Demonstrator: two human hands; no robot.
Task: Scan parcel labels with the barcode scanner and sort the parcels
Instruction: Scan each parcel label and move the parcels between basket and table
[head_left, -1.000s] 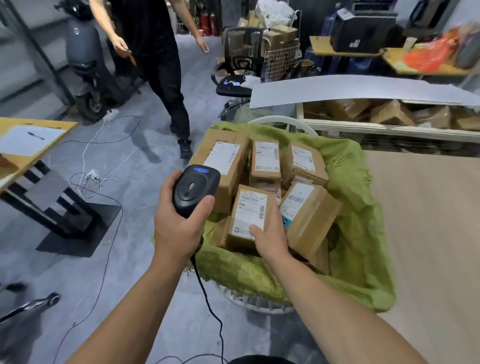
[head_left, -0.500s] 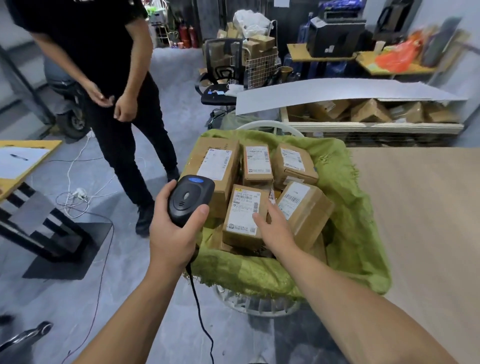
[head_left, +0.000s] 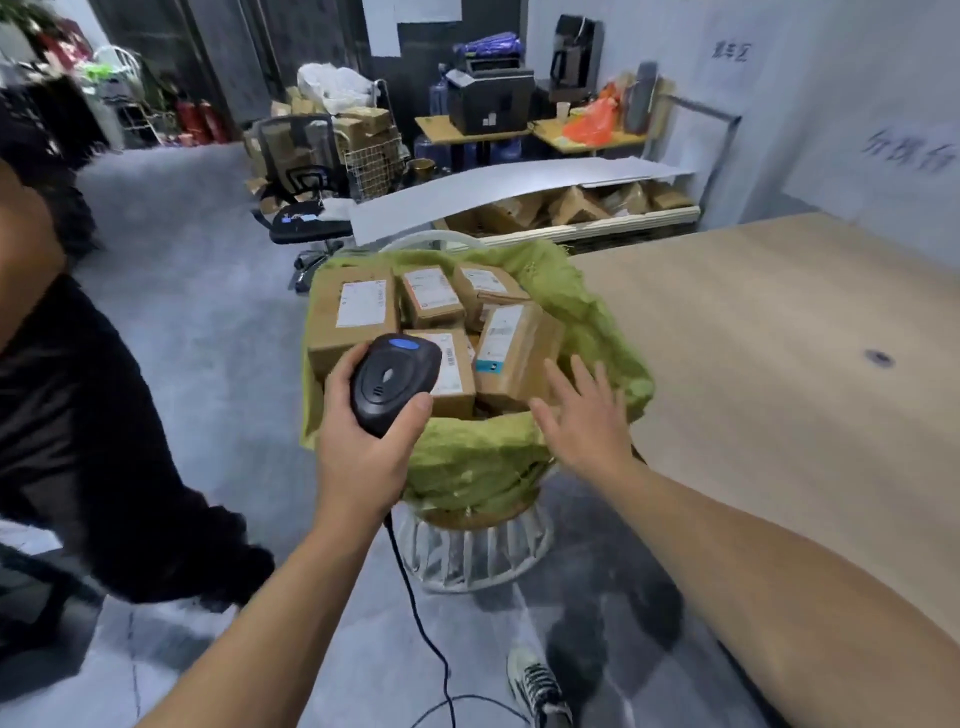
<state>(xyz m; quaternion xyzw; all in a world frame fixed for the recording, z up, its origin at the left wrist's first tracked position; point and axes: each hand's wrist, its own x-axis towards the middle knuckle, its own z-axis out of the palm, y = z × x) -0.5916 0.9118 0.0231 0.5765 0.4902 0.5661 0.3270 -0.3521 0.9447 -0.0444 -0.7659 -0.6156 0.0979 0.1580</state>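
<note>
My left hand (head_left: 363, 447) grips a black corded barcode scanner (head_left: 392, 379) with a blue button, held over the near left of a white basket (head_left: 467, 556) lined with green cloth (head_left: 478, 467). Several brown cardboard parcels with white labels lie in the basket. The nearest right one (head_left: 519, 353) stands tilted, and a smaller parcel (head_left: 454, 371) sits partly hidden behind the scanner. My right hand (head_left: 587, 421) hovers with spread fingers over the basket's near right rim, holding nothing, just beside the tilted parcel.
A large wooden table (head_left: 779, 364) fills the right side. A person in black (head_left: 78, 415) stands close on the left. The scanner cable (head_left: 415, 613) hangs to the floor. Behind are a shelf of parcels (head_left: 561, 208), an office chair (head_left: 301, 192) and a wire cart (head_left: 371, 161).
My right hand has let go of the small parcel and drawn back to the right with fingers spread. The person in black has come much closer on the left. My view has swung right.
</note>
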